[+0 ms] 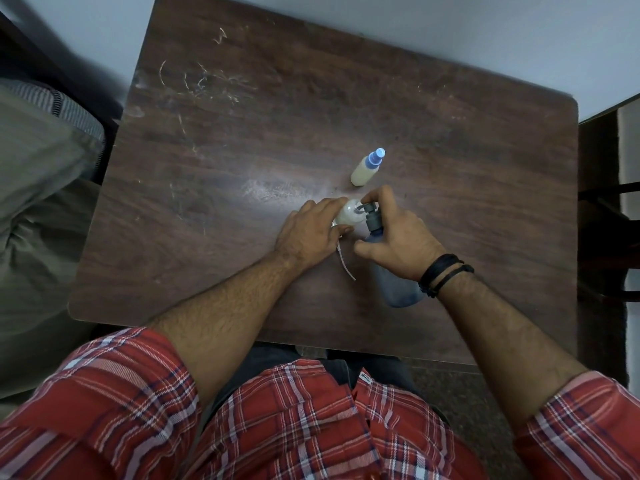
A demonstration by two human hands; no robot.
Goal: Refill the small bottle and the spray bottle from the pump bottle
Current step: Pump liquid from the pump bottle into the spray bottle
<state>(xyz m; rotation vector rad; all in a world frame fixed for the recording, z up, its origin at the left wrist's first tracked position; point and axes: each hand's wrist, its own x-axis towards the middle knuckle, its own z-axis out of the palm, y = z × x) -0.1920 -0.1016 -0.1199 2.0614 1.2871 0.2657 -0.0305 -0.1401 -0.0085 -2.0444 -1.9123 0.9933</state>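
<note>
My right hand [398,240] grips the blue pump bottle [394,285] near the table's middle, with fingers over its dark pump head [373,216]. The pump's nozzle points into the open top of a white bottle [350,213], which looks like the spray bottle with its head off. My left hand [311,233] is wrapped around that white bottle and hides most of it. A thin white dip tube [346,266] sticks out from under my left hand onto the table. The small bottle [363,169], cream-filled with a blue cap, stands just behind, untouched.
The dark wooden table [242,150] is scratched and has rounded corners. A cushion or bedding [41,174] lies off its left edge, and dark furniture [606,209] stands to the right. My lap in a red plaid shirt is at the near edge.
</note>
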